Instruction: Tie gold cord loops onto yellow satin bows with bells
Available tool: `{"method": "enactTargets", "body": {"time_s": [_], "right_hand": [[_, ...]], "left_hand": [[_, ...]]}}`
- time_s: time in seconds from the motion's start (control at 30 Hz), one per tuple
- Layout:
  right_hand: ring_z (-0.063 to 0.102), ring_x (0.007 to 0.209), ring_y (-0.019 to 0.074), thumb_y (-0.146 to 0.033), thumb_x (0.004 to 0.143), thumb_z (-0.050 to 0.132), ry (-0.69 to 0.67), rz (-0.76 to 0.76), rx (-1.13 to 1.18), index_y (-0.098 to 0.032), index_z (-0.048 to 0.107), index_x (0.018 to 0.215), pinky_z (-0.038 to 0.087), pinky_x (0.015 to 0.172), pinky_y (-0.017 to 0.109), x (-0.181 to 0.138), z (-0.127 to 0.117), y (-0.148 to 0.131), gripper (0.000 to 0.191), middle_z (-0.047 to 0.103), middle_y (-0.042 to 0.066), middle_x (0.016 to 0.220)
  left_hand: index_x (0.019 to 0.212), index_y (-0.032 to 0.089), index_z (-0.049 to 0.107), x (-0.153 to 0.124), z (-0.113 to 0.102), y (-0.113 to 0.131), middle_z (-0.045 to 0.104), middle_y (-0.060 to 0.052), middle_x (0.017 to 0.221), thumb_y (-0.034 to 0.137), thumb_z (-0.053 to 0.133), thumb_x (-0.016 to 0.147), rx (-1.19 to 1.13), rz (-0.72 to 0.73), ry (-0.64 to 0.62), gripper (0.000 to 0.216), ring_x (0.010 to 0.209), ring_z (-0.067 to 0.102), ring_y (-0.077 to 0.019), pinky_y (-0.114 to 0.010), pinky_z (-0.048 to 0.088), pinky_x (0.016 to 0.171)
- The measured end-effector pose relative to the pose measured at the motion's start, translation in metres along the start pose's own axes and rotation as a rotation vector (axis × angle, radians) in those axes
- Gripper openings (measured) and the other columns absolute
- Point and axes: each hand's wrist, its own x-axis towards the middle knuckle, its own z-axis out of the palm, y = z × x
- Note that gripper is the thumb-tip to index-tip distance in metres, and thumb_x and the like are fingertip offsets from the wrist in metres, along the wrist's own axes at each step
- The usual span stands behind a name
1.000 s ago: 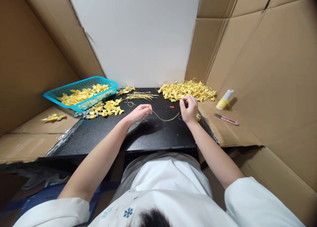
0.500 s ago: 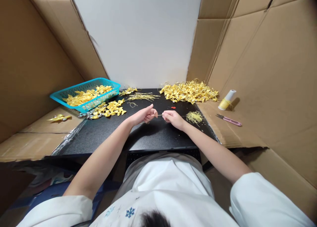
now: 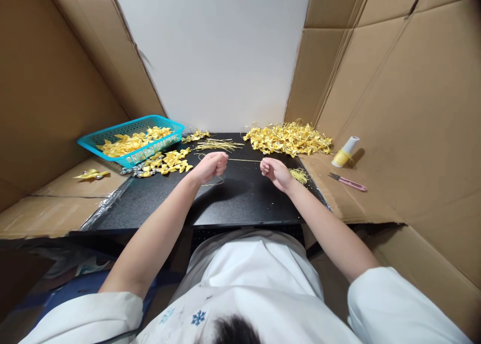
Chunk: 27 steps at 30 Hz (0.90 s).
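Note:
My left hand [image 3: 211, 165] and my right hand [image 3: 273, 172] are both closed in a pinch above the black table [image 3: 240, 199]. A thin gold cord [image 3: 243, 159] runs taut between them. Just right of my right hand lies a small tangle of gold thread [image 3: 299, 174]. Cut gold cords [image 3: 217, 145] lie in a bundle behind my hands.
A teal basket [image 3: 128, 138] of yellow ribbon bows sits at the left, with loose bows [image 3: 165, 163] beside it. A big heap of yellow bows [image 3: 288, 137] is at the back right. A thread spool [image 3: 344, 151] and pink snips [image 3: 347, 182] lie on cardboard at the right.
My right hand came in from the back-right heap to meet my left hand. Both hands then drew apart, and the slack, curved cord is now stretched straight between them.

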Motion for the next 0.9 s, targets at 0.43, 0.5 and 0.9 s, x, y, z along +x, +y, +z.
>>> {"method": "enactTargets", "body": {"time_s": [0.43,0.5,0.9], "right_hand": [[0.039,0.124,0.0315,-0.047,0.085,0.057,0.106,-0.109,-0.449,-0.025,0.069,0.097,0.028,0.107,0.053,0.002,0.007,0.016,0.028,0.060,0.008,0.121],[0.045,0.121,0.0268,-0.052,0.083,0.061,-0.092,-0.155,-0.339,-0.027,0.066,0.106,0.034,0.105,0.045,0.003,0.017,0.018,0.034,0.062,0.007,0.116],[0.040,0.059,0.0115,-0.060,0.081,0.052,0.062,-0.218,0.014,-0.021,0.046,0.063,0.040,0.063,0.028,0.010,-0.006,0.009,0.043,0.043,-0.002,0.063]], "left_hand": [[0.055,0.019,0.036,0.000,0.003,-0.004,0.027,0.009,0.047,0.036,0.065,0.077,0.067,-0.005,0.012,0.039,0.039,0.022,-0.0034,-0.017,0.019,0.040],[0.056,0.019,0.039,-0.001,0.006,-0.004,0.028,0.008,0.047,0.038,0.066,0.077,0.078,-0.006,-0.003,0.039,0.040,0.023,-0.0035,-0.017,0.020,0.040],[0.058,0.019,0.045,0.000,-0.001,-0.006,0.029,0.008,0.046,0.042,0.067,0.079,0.163,-0.089,-0.035,0.038,0.039,0.023,-0.0047,-0.018,0.019,0.039]]}}
